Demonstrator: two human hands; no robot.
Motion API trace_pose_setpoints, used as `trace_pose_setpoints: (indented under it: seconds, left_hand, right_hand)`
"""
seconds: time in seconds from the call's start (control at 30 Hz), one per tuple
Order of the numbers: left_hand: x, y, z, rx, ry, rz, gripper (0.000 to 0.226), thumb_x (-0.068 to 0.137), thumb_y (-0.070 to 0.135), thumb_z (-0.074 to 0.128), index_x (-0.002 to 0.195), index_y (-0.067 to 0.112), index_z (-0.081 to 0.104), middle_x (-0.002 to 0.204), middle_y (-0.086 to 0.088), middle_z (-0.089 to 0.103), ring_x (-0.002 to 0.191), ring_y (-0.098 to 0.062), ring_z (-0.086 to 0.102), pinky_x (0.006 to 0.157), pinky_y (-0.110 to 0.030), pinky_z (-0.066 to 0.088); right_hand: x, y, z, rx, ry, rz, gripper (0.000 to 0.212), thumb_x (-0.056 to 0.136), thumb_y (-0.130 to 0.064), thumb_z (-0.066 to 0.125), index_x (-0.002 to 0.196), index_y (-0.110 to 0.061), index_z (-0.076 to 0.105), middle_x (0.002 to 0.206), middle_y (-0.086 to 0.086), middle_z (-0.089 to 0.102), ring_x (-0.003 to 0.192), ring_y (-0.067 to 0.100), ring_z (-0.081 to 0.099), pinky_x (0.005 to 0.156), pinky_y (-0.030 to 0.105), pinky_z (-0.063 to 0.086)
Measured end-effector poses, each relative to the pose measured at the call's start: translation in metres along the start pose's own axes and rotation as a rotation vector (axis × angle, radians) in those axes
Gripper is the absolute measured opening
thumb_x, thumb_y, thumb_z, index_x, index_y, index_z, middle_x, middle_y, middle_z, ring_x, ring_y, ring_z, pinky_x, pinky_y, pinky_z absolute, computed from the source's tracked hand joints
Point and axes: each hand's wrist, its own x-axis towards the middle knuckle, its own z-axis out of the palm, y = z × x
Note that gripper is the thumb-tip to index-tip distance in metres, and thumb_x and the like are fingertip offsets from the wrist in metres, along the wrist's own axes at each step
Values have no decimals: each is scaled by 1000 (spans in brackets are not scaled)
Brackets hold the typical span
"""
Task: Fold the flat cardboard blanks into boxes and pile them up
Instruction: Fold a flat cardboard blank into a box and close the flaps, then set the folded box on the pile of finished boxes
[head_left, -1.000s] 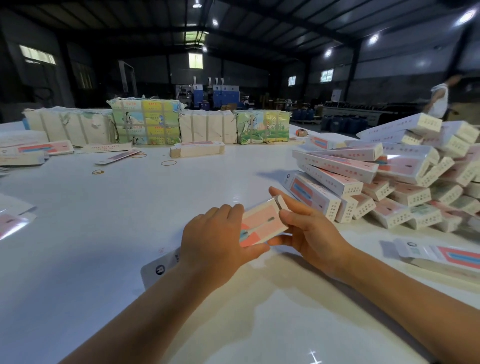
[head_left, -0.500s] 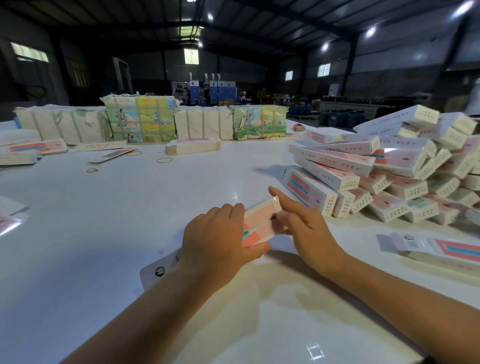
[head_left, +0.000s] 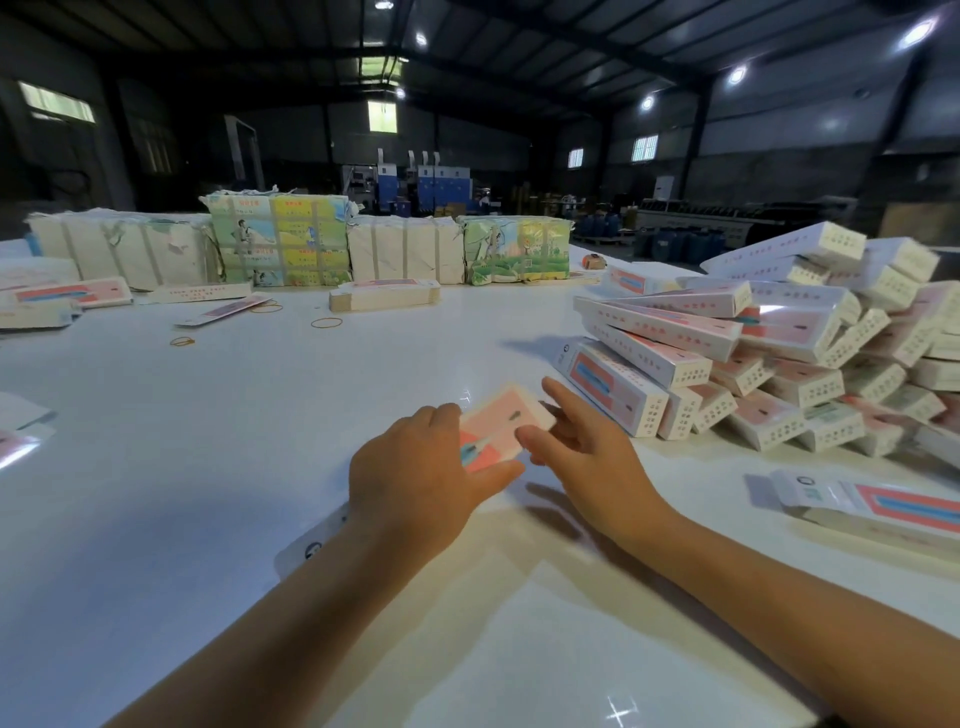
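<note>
Since half a second ago the right hand (head_left: 587, 457) has loosened: its fingers (head_left: 563, 397), then pressed against the end of the box (head_left: 498, 426), are now spread and nearly straight, the thumb just touching the box's near edge. The left hand (head_left: 415, 478) grips the box as before, fingers curled over its top and thumb underneath, holding it low above the desk (head_left: 208, 441) in front of the person. The box is thin glossy card, long and flat, printed pink and red with a blue stripe. To the right a loose pile of boxes (head_left: 769, 358) of the same kind rests on the smooth white desk; flat blanks (head_left: 883, 506) lie near the right edge, and paper-wrapped bundles (head_left: 280, 247) line the far side.
</note>
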Motion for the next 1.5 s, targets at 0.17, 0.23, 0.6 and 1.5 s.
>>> trace_pose_setpoints:
  seconds: [0.17,0.23,0.6,1.5]
  left_hand:
    - [1,-4,-2,-45,-45,-88,65,71,81,41,109,29,50,105,9,60,88,-14,58,69,-24,44]
    - [0,-3,-4,-57,-54,-95,63,72,79,43,110,29,50,106,9,61,90,-15,59,70,-25,46]
    - [-4,-10,-5,12,-142,27,60,76,76,44,110,27,48,106,9,59,92,-13,56,72,-22,40]
    - [-2,-17,-18,122,-72,348,71,57,92,28,104,42,43,90,18,58,83,-3,58,64,-20,41]
  right_hand:
    - [-3,3,-1,-325,98,-134,16,88,-28,63,103,-29,63,98,-15,64,88,-2,61,74,20,50]
    - [-3,3,-1,-374,102,-181,22,88,-33,61,107,-22,63,99,-12,63,88,1,58,75,22,48]
    - [-7,4,-9,-587,-71,-476,31,88,-42,51,73,-15,49,71,-4,45,67,16,41,62,28,36]
    - [-3,4,-15,-745,-341,-657,71,80,-24,73,142,-10,41,144,12,40,118,29,48,88,43,48]
